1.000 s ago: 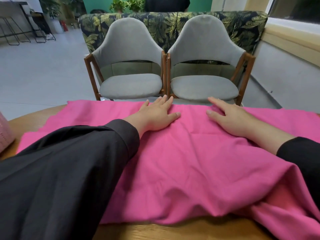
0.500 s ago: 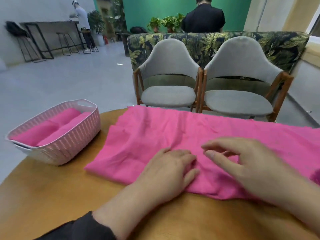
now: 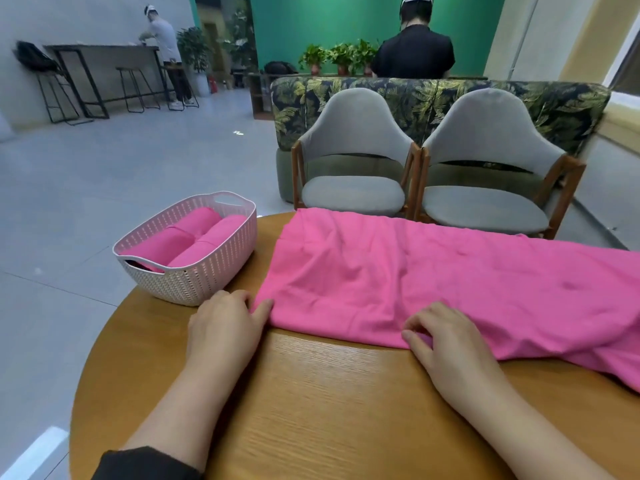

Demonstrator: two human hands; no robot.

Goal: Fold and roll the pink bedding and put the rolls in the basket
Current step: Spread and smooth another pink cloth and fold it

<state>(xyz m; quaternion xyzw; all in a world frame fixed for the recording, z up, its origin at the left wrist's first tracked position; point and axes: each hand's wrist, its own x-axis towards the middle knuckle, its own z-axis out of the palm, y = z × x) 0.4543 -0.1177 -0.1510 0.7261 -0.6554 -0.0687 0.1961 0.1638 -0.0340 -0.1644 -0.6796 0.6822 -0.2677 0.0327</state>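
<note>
Where the view takes in the whole room, going from largest to smallest:

Room: grey tiled floor (image 3: 104, 188), a green back wall (image 3: 332, 26), a tall dark counter (image 3: 100, 50) with stools at far left where a person in a grey top (image 3: 162, 36) stands, and a person in black (image 3: 414, 53) with their back turned behind the sofa.
Sofa: a leaf-patterned sofa (image 3: 571, 109) runs across behind the seats, with potted plants (image 3: 339, 57) lined up behind it.
Chairs: two grey chairs (image 3: 353, 157) with wooden frames stand side by side just beyond the far edge of the worktop.
Worktop: round, wood-grained worktop (image 3: 329, 403); its near half is bare wood.
Pink bedding: the pink bedding (image 3: 433, 282) lies spread and wrinkled across the far right part of the worktop, running off the right edge of the view.
Basket: a pale pink woven basket (image 3: 194, 275) sits at the worktop's left edge, just beside the bedding's left end, with pink rolls (image 3: 194, 237) lying side by side inside.
Left hand: the left hand (image 3: 225, 327) rests flat on the wood, fingers straight, fingertips touching the bedding's near left corner.
Right hand: the right hand (image 3: 446, 337) has its grip curled at the near hem, fingers and thumb pinching the fabric edge.
</note>
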